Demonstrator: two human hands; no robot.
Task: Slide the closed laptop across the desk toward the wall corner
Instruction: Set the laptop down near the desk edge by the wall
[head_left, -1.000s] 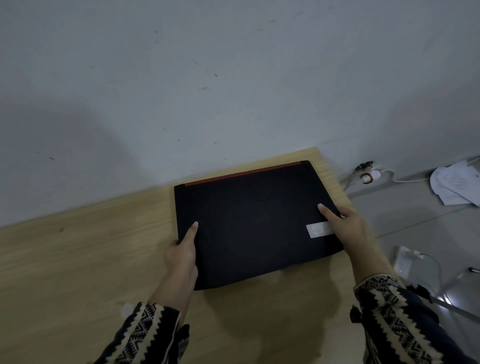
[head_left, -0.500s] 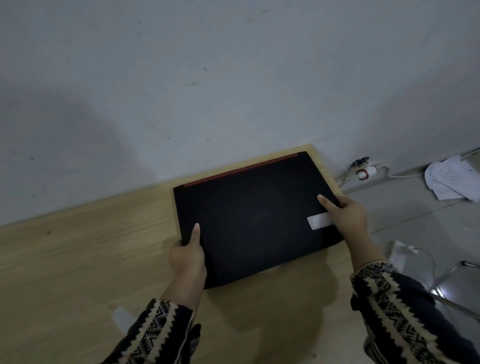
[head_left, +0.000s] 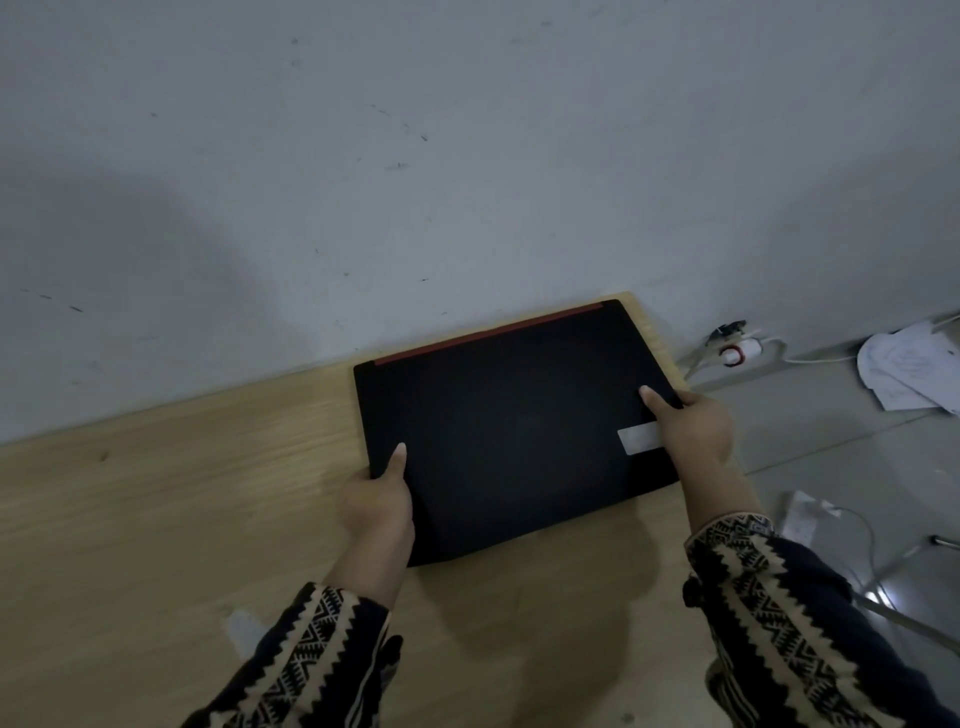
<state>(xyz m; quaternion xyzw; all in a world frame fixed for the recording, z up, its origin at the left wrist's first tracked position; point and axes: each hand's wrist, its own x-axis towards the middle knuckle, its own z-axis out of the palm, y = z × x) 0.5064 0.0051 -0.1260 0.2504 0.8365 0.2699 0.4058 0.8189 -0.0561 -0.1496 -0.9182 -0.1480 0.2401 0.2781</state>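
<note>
A closed black laptop (head_left: 514, 421) with a red strip along its back edge lies flat on the wooden desk (head_left: 156, 509), its back edge close to the grey wall (head_left: 415, 182) at the desk's far right corner. My left hand (head_left: 376, 501) grips the laptop's left front edge, thumb on the lid. My right hand (head_left: 693, 423) holds the right edge, thumb on top, partly covering a white sticker (head_left: 638, 437).
The desk's right edge (head_left: 657, 332) ends just beyond the laptop. Below on the tiled floor lie a white plug with cables (head_left: 737, 353), crumpled papers (head_left: 909, 369) and a white adapter with a cord (head_left: 805, 514).
The laptop has slid away from me toward the wall and the right corner, with both hands still on its sides.
</note>
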